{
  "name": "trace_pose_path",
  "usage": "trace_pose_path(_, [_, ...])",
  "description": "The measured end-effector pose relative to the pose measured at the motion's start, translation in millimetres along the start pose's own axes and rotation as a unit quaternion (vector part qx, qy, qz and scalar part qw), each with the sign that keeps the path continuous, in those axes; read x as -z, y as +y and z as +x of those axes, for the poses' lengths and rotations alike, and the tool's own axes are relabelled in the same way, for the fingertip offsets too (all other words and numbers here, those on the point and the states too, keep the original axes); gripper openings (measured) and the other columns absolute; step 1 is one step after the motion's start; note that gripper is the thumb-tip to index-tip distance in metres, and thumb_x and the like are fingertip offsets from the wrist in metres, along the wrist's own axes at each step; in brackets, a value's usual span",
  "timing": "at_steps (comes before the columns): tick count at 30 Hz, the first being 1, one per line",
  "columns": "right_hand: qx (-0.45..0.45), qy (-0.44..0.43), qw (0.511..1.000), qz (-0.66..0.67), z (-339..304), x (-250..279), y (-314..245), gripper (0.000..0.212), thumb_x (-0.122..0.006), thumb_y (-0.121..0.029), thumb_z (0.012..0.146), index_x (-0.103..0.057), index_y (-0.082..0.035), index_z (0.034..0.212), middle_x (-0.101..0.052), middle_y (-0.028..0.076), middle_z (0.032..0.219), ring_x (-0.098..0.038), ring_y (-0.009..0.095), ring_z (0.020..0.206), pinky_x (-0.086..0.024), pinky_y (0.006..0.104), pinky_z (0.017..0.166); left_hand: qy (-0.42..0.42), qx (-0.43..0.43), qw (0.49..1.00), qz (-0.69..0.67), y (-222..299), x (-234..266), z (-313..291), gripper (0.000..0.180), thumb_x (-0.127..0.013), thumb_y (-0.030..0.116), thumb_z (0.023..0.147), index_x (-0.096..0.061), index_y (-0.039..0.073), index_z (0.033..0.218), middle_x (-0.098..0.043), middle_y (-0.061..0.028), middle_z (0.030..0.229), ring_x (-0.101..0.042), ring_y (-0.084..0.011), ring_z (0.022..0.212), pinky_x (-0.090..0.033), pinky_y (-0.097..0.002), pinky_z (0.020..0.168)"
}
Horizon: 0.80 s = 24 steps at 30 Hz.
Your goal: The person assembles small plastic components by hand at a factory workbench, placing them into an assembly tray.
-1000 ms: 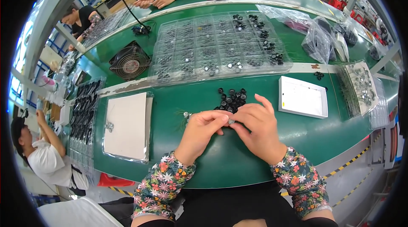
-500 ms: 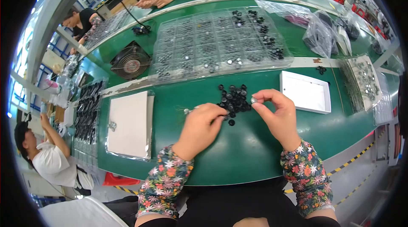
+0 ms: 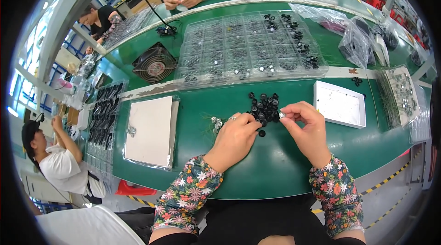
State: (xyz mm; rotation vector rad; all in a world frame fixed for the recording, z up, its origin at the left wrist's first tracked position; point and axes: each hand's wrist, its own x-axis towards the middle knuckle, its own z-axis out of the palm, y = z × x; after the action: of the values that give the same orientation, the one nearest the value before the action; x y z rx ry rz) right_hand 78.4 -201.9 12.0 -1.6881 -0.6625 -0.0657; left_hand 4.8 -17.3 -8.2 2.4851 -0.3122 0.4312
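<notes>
My right hand (image 3: pixel 307 128) pinches a small round silvery part (image 3: pixel 282 114) between thumb and fingers, at the right side of a heap of small round black parts (image 3: pixel 262 107). My left hand (image 3: pixel 233 143) rests at the heap's near-left side, its thumb and fingers drawn together; what is between them, if anything, is hidden. One loose black part (image 3: pixel 262 133) lies by its fingertips. Several silvery parts with thin green wires (image 3: pixel 216 123) lie just left of that hand, partly covered by it.
Behind the heap stands a clear compartment tray (image 3: pixel 250 43) of small parts. A white shallow box (image 3: pixel 340 105) is to the right, a beige board in clear plastic (image 3: pixel 149 130) to the left. A fan (image 3: pixel 155 66) sits farther back. Across the bench a person's hands (image 3: pixel 183 0) are at work.
The whole view has shifted, so the bench appears farther right. My left hand has slid slightly right, showing more of the silvery wired parts. My right hand keeps its pinch.
</notes>
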Motion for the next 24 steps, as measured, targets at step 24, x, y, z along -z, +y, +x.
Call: trace_pose_path(24, [-0.015, 0.002, 1.0, -0.024, 0.9, 0.6, 16.2, 0.017, -0.068, 0.006, 0.073, -0.064, 0.002, 0.089, -0.061, 0.006, 0.079, -0.058, 0.013, 0.069, -0.048, 0.023, 0.063, 0.166, 0.306, 0.936, 0.051, -237.7, 221.1, 20.9, 0.061, -0.072, 0.032, 0.081, -0.051, 0.002, 0.13, -0.057, -0.0175, 0.123, -0.058, -0.0252, 0.107, -0.046, -0.0336, 0.091])
